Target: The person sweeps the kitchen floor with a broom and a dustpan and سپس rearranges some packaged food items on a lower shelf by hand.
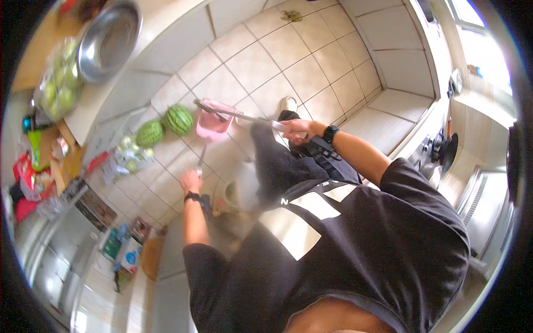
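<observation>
My left hand [191, 181] is closed round the handle of a pink dustpan [212, 135], which rests on or just above the tiled floor in front of me. My right hand [298, 131] grips the pale end of a broom [252, 117]. The broom's stick reaches left across to the dustpan, and its dark far end lies over the pan's far edge. Blur hides how its bristles sit. Just left of the dustpan, two striped watermelons [178, 120] lie on the floor, beside a clear bag of round green produce [132, 157].
A metal basin [109, 41] and a bag of green fruit [61, 83] stand on the left counter. Cabinets line the right side, with a dark pan [448, 152] above. A greenish clump [291, 15] lies on the far floor. My shoe [288, 104] is beyond the broom.
</observation>
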Motion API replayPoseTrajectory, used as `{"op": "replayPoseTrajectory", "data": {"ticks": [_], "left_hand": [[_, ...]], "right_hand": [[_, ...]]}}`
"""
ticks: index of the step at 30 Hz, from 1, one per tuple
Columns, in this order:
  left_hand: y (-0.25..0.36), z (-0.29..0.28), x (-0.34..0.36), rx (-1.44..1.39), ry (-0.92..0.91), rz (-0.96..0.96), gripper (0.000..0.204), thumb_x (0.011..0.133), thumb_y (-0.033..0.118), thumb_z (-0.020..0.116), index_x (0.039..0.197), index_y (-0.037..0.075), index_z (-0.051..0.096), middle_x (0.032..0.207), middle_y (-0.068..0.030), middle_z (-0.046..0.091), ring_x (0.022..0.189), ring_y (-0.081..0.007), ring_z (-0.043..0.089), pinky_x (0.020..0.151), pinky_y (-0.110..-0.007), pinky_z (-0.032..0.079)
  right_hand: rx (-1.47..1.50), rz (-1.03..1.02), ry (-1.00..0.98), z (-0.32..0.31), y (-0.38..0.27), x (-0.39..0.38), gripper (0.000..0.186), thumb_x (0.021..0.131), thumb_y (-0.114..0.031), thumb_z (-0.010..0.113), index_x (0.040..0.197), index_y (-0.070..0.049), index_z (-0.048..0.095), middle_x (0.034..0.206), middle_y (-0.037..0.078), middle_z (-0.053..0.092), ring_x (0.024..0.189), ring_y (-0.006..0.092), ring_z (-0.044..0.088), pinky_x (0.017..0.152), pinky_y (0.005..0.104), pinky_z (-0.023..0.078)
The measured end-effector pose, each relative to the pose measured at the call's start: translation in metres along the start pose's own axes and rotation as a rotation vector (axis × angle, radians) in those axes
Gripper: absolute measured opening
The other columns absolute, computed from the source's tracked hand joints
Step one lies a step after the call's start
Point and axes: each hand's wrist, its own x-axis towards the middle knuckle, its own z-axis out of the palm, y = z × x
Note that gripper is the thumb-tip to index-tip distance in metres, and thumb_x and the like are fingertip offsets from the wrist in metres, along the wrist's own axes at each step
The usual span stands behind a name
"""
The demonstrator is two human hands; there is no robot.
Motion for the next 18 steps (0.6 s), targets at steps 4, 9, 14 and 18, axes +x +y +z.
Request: {"op": "replayPoseTrajectory", "data": {"ticks": [4,9,14,18], "left_hand": [[0.014,-0.020,-0.006,-0.038,0.028,0.074,0.019,0.077,0.031,0.064,0.086,0.014,0.068,0.087,-0.0140,0.067,0.085,-0.0314,0.064,0.073,-0.042,0.050],[0.023,-0.040,-0.016,-0.078,0.067,0.078,0.025,0.076,0.037,0.064,0.094,0.020,0.068,0.090,-0.0109,0.067,0.085,-0.0329,0.063,0.073,-0.044,0.050],[0.039,-0.056,-0.029,-0.052,0.083,0.136,0.027,0.078,0.038,0.060,0.093,0.018,0.068,0.088,-0.0132,0.066,0.083,-0.0352,0.062,0.072,-0.045,0.049],[0.054,-0.056,-0.044,-0.131,0.089,0.135,0.026,0.079,0.036,0.058,0.088,0.013,0.068,0.085,-0.0174,0.065,0.081,-0.0382,0.061,0.069,-0.046,0.048]], "right_hand": [[0.105,-0.111,0.069,-0.079,0.044,-0.035,0.042,0.087,-0.005,0.050,0.125,-0.018,0.037,0.050,-0.003,0.037,0.039,0.0080,0.041,0.036,0.0228,0.033],[0.100,-0.134,0.453,-0.099,0.073,-0.106,0.060,0.082,-0.006,0.053,0.135,-0.021,0.028,0.053,-0.002,0.043,0.041,0.0109,0.045,0.037,0.0267,0.038],[-0.025,-0.148,0.597,-0.157,0.101,-0.112,0.053,0.077,-0.011,0.056,0.125,-0.014,0.034,0.050,0.002,0.050,0.041,0.0136,0.050,0.038,0.0325,0.043],[-0.141,-0.142,0.565,-0.194,0.117,-0.118,0.025,0.074,-0.011,0.059,0.097,-0.009,0.047,0.051,0.001,0.050,0.043,0.0167,0.049,0.043,0.0335,0.043]]}}
